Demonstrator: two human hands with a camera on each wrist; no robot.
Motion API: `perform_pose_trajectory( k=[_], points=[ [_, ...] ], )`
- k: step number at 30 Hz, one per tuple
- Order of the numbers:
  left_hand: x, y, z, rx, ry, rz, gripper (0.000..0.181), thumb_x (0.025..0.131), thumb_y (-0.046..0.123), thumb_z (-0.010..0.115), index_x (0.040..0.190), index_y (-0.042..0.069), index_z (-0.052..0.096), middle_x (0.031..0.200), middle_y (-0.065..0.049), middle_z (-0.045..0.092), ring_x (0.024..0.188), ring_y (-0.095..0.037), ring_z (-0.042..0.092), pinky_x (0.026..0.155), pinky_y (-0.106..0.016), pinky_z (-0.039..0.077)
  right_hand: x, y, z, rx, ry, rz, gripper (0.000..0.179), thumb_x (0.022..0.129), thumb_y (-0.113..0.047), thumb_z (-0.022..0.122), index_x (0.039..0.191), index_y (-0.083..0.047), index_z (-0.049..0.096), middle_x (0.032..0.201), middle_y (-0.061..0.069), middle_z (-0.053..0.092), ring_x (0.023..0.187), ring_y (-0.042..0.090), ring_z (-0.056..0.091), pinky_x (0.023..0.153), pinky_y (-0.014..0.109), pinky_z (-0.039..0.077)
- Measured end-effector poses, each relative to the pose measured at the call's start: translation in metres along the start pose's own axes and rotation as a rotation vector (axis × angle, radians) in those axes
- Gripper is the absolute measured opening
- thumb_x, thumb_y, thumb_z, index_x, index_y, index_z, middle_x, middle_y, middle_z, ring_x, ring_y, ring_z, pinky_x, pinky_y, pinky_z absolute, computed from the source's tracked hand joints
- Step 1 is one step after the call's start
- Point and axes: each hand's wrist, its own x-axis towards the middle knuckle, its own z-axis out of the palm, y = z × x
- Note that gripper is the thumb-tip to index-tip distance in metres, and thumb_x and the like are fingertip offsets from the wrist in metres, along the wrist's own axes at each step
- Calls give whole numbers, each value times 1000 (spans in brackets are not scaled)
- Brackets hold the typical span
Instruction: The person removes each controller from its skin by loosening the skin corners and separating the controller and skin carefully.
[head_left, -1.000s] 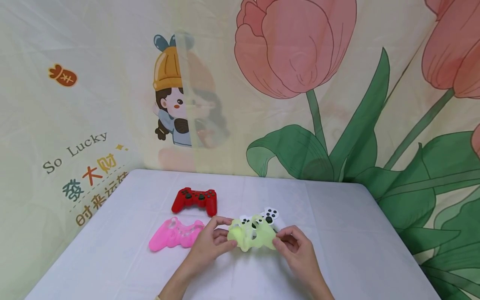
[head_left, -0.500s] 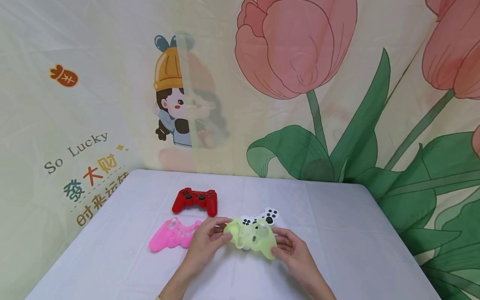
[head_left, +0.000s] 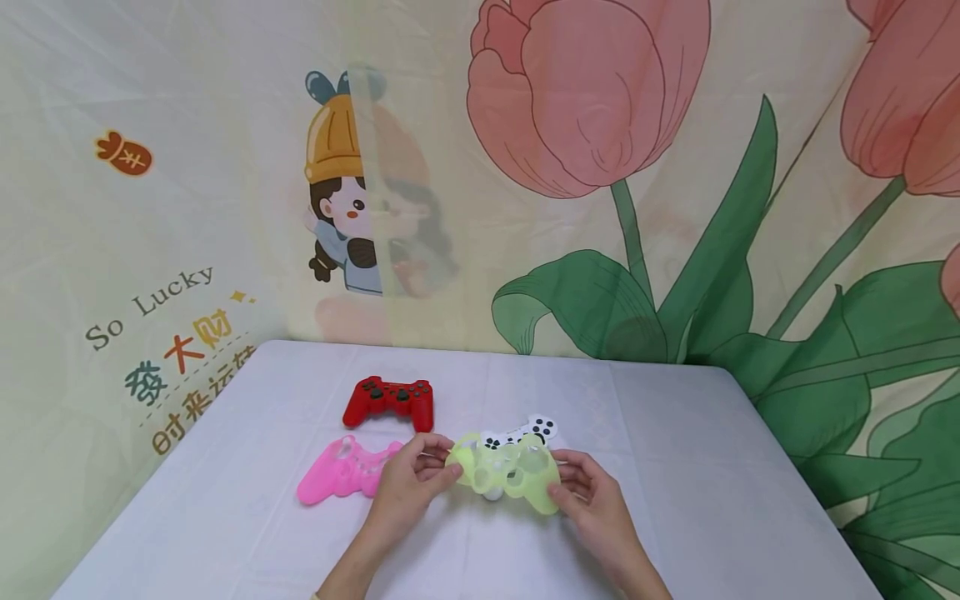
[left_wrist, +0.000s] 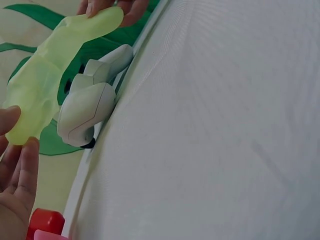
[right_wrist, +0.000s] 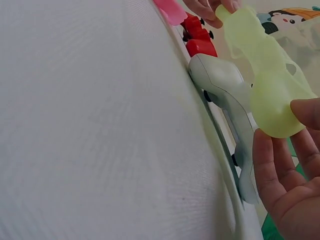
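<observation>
A pale yellow-green silicone controller cover is stretched between both hands, raised above the table. The left hand pinches its left grip end between thumb and fingers. At the other end, the right hand pinches the right grip; the right wrist view shows the thumb on top of the cover and fingertips beneath. Behind and under it, a white game controller lies on the table, partly hidden by the cover. In the left wrist view the white controller stands apart from the cover.
A red game controller lies at the back left of the white-covered table. In front of it is a pink silicone cover, its right end hidden behind the left hand. A printed curtain hangs behind the table.
Both hands have kept their hold on the cover. It has spread wider and turned so its holes show more clearly, shifting slightly against the white controller, which has stayed put.
</observation>
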Motion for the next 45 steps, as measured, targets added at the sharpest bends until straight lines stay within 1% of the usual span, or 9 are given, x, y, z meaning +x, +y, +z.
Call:
perform_pose_trajectory(
  k=[9, 13, 16, 19, 22, 30, 36, 40, 45],
  points=[
    [-1, 0, 0, 63, 9, 72, 32, 95, 10, 81, 125, 20, 77, 113, -5, 65, 104, -20, 66, 89, -22, 58, 1, 0, 0, 15, 27, -32, 43, 89, 9, 76, 128, -6, 69, 106, 13, 74, 97, 18, 71, 83, 26, 60],
    [-1, -2, 0, 82, 12, 101, 36, 96, 3, 77, 129, 17, 75, 114, -7, 63, 105, -21, 66, 91, -21, 57, 0, 1, 1, 17, 28, -53, 42, 89, 9, 77, 127, -5, 69, 107, 13, 74, 97, 18, 71, 83, 27, 61],
    [0, -3, 1, 50, 21, 85, 36, 95, 0, 76, 129, 12, 69, 115, -9, 63, 104, -22, 65, 90, -21, 57, -1, 1, 1, 14, 31, -63, 41, 90, 8, 77, 127, -6, 69, 108, 13, 75, 96, 18, 71, 83, 27, 61],
    [0, -2, 2, 13, 26, 50, 32, 94, 0, 77, 122, 9, 64, 113, -10, 65, 102, -24, 66, 88, -22, 58, -2, 0, 0, 9, 39, -70, 41, 90, 7, 77, 128, -6, 69, 109, 13, 75, 96, 17, 71, 83, 26, 60],
    [-1, -1, 2, 15, 24, 28, 28, 95, 3, 78, 119, 9, 66, 111, -9, 67, 102, -23, 66, 87, -21, 58, -2, 0, 0, 10, 44, -78, 40, 91, 6, 78, 128, -6, 69, 109, 12, 75, 96, 17, 71, 84, 25, 59],
    [-2, 0, 1, 37, 12, 76, 32, 98, 4, 75, 128, 13, 71, 123, -6, 69, 109, -23, 66, 93, -20, 56, -2, 1, 1, 10, 47, -110, 39, 91, 7, 77, 126, -7, 70, 108, 12, 75, 96, 17, 72, 84, 24, 59],
    [-3, -1, 0, 87, 5, 112, 35, 99, 2, 72, 131, 16, 73, 119, -4, 64, 108, -19, 66, 95, -22, 56, -2, 0, 2, 6, 45, -106, 39, 91, 6, 78, 126, -7, 70, 108, 11, 75, 97, 17, 71, 84, 25, 60],
    [-2, -1, 1, 89, 12, 99, 35, 97, -3, 72, 128, 12, 68, 114, -6, 63, 103, -21, 63, 90, -23, 55, -3, 0, 2, 3, 44, -116, 38, 91, 6, 77, 126, -7, 70, 108, 12, 75, 96, 17, 72, 84, 24, 60],
    [-2, 0, 1, 39, 24, 49, 27, 95, -2, 74, 116, 6, 60, 109, -10, 63, 99, -23, 63, 86, -22, 56, -3, 1, 1, 3, 50, -142, 38, 92, 5, 77, 127, -7, 70, 108, 12, 75, 95, 17, 71, 83, 23, 60]
  ],
)
